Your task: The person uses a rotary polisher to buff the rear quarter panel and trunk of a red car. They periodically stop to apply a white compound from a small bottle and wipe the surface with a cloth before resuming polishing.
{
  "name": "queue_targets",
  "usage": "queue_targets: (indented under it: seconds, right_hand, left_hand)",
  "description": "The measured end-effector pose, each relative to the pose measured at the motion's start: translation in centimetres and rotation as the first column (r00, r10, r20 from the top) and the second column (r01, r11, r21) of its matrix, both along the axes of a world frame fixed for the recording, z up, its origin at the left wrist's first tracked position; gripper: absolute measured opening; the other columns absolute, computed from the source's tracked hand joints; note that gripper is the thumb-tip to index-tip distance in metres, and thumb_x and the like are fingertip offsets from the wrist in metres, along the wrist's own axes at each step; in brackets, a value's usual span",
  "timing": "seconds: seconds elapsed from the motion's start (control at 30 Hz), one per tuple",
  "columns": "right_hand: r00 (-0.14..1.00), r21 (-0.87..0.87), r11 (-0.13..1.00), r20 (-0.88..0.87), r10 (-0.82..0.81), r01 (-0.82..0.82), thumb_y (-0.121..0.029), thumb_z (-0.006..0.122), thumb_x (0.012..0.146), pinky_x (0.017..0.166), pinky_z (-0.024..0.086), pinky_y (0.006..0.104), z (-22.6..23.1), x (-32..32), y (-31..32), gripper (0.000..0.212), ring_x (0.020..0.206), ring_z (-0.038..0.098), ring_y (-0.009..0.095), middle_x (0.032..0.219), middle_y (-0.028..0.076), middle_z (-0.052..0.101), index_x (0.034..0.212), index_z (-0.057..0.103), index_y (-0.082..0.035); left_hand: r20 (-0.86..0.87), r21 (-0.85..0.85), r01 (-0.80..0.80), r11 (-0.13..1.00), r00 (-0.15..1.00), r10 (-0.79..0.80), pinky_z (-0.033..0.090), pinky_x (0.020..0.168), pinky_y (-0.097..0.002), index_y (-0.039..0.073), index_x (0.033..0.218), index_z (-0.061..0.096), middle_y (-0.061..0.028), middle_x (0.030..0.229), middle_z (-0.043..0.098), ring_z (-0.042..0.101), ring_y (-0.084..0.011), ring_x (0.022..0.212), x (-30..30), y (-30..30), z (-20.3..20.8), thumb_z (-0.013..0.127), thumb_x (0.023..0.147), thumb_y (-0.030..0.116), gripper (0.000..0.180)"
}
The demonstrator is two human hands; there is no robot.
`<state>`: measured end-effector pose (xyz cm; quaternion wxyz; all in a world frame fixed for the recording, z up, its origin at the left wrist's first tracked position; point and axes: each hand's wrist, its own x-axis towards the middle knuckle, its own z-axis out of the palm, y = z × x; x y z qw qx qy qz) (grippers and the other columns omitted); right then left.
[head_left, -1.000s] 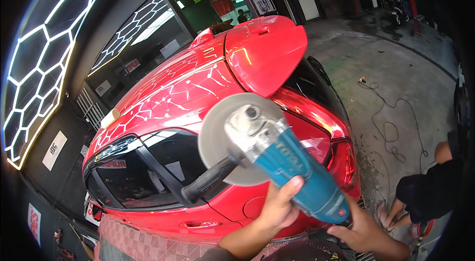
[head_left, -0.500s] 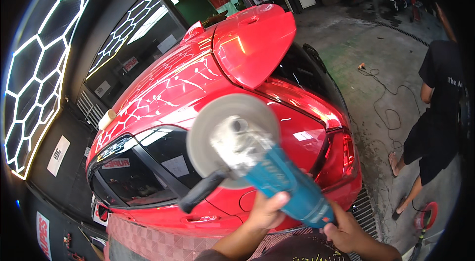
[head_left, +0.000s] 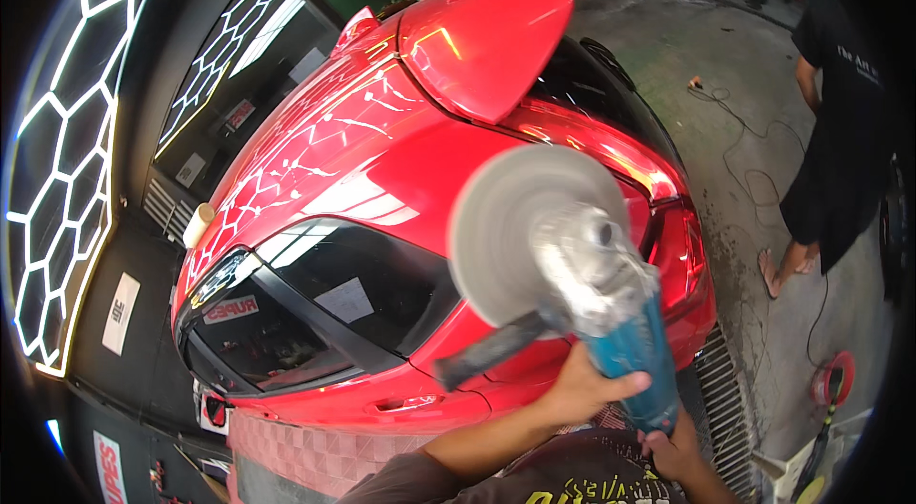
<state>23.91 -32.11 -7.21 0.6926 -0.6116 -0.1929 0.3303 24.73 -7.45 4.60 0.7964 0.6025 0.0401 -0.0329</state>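
A teal rotary polisher (head_left: 632,337) with a silver head and a round whitish pad (head_left: 496,218) is in both my hands. My left hand (head_left: 593,382) is wrapped round its body, just behind the head. Around the rear end of the body closes my right hand (head_left: 674,447). The black side handle (head_left: 491,351) sticks out to the left, with no hand on it. Behind the pad is the rear corner of a glossy red car (head_left: 420,151); I cannot tell whether pad and paint touch. The pad's surface looks smeared, as if spinning.
A person in dark clothes (head_left: 844,113) stands on the right. A loose cable (head_left: 749,146) lies on the concrete, and a red round container (head_left: 832,378) stands lower right. A floor grate (head_left: 725,399) runs beside the car. Hexagonal lights (head_left: 67,113) glow at left.
The polisher has moved right across the view, its body turned more upright, with both hands still on it. The car sits slightly higher in view. The person at right has shifted their legs.
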Motion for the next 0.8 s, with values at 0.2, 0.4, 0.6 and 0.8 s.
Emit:
queue_targets:
  seconds: [0.2,0.4,0.6,0.8]
  right_hand:
    - [0.87,-0.023,0.991,0.476,0.126,-0.131,-0.059,0.072,0.096,0.089,0.058,0.0516,9.1,0.1,11.5,0.1,0.102,0.074,0.047,0.11,0.029,0.073,0.162,0.026,0.0]
    - [0.823,-0.095,0.983,0.538,0.181,-0.154,-0.06,0.071,0.096,0.079,0.059,0.0522,10.2,-0.3,14.3,0.102,0.087,0.075,0.046,0.097,0.026,0.075,0.165,0.023,-0.002]
    - [0.83,-0.032,0.981,0.538,-0.147,0.194,-0.065,0.072,0.093,0.077,0.061,0.0442,2.6,-3.4,8.8,0.101,0.086,0.078,0.037,0.11,0.023,0.074,0.164,0.031,-0.005]
    - [0.921,0.076,0.92,-0.104,-0.375,0.383,-0.071,0.061,0.098,0.055,0.054,0.0307,-2.1,-8.3,4.3,0.082,0.065,0.063,0.016,0.087,0.011,0.065,0.134,0.049,0.002]
  left_hand:
    - [0.209,-0.171,-0.107,0.979,0.967,0.143,0.05,0.114,-0.0617,0.007,0.16,0.032,-0.0229,0.144,0.058,0.059,-0.0421,0.136,-5.8,9.5,3.7,0.092,0.077,0.041,0.107]
    - [0.348,-0.257,-0.077,0.963,0.922,0.166,0.05,0.113,-0.0645,0.009,0.159,0.035,-0.0211,0.146,0.056,0.056,-0.0409,0.139,-7.4,12.0,4.6,0.091,0.08,0.034,0.099]
    - [0.148,-0.057,0.101,0.993,0.985,-0.091,0.054,0.107,-0.0527,0.001,0.149,0.047,-0.0193,0.138,0.063,0.063,-0.0353,0.129,-3.2,7.1,1.1,0.092,0.081,0.035,0.088]
    - [-0.055,-0.078,0.204,0.976,0.977,-0.208,0.057,0.099,-0.0393,-0.001,0.132,0.061,-0.0103,0.122,0.071,0.069,-0.0195,0.11,0.5,-1.2,-3.9,0.09,0.088,0.018,0.056]
